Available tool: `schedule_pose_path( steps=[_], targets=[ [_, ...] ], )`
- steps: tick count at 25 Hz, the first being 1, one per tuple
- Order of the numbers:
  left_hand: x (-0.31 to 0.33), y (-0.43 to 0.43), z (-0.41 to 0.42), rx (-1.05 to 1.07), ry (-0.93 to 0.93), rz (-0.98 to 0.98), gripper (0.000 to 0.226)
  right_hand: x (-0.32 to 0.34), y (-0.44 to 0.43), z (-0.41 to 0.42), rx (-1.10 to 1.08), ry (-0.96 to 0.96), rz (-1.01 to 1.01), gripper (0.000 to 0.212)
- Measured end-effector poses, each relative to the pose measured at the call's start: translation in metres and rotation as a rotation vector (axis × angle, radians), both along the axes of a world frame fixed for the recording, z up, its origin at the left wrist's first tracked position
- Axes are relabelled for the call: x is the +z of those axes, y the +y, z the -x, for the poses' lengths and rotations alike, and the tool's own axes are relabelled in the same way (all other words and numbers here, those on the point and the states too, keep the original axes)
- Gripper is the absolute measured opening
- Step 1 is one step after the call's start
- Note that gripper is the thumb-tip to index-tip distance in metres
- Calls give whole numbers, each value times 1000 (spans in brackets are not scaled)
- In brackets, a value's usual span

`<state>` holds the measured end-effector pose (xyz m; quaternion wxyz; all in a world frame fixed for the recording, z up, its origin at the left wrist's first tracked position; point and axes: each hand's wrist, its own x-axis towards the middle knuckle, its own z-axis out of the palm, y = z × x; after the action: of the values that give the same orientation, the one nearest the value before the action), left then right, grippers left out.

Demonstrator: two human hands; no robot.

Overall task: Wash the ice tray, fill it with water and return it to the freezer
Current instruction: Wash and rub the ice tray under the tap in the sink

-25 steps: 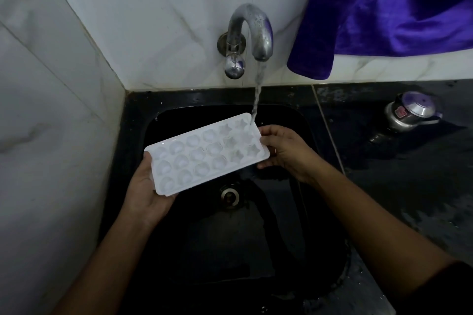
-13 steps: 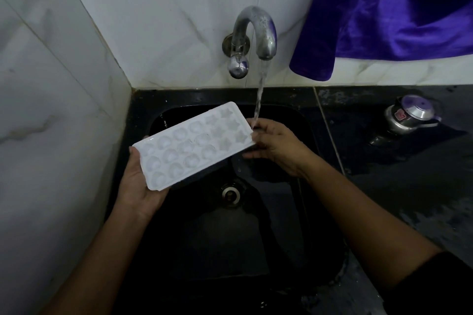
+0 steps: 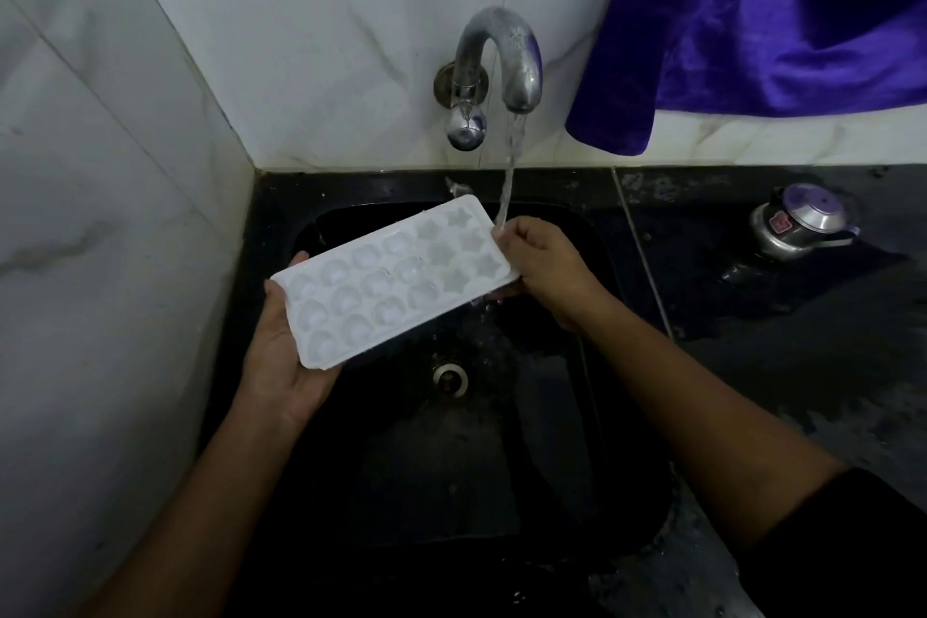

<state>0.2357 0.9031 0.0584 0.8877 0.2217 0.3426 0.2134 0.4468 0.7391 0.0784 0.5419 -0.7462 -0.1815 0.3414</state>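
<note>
Over the sink [image 3: 351, 188], the left hand [image 3: 281, 356] grips the ice tray [image 3: 396, 281] at its near-left end, and the right hand [image 3: 544, 266] pinches its far-right edge. The stream [image 3: 509, 176] strikes that hand, so the wet plastic could slip.

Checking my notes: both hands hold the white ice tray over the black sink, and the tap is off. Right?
No: the head view shows the tap running. The left hand and right hand hold the white ice tray over the black sink.
</note>
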Motion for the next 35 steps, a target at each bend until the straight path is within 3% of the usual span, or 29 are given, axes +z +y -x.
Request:
schedule_pose_path(
  steps=[4, 7, 10, 13, 17, 19, 21, 23, 27, 29, 35],
  targets=[
    [-7, -10, 0, 15, -10, -18, 50, 2, 9, -4, -58, -49, 86, 57],
    [-2, -4, 0, 24, 23, 9, 54, 5, 5, -2, 7, -75, 45, 44],
    [5, -2, 0, 24, 41, -2, 54, 0, 0, -1, 69, 17, 14, 32],
    [9, -16, -5, -30, 20, -69, 49, 2, 6, -10, -11, -91, 87, 43],
    [14, -26, -9, -82, -32, -75, 49, 21, 14, -21, 29, -15, 347, 58],
    [15, -26, -11, -104, -47, -66, 50, 22, 17, -20, 51, -168, 469, 65],
    [12, -22, -12, -108, -36, -51, 50, 17, 11, -13, 122, -506, 469, 62],
    [4, -14, -14, -106, -22, -12, 52, 9, -4, 2, 318, -701, 434, 74],
    [-10, -5, -19, -70, -4, -22, 55, -10, -43, 33, 657, -1040, 617, 93],
    [-20, -4, -23, -67, -18, -16, 54, -12, -57, 38, 732, -1137, 662, 94],
    [-50, -1, -38, -136, -38, 22, 65, 10, -42, 10, 582, -1169, 709, 98]
  ],
)
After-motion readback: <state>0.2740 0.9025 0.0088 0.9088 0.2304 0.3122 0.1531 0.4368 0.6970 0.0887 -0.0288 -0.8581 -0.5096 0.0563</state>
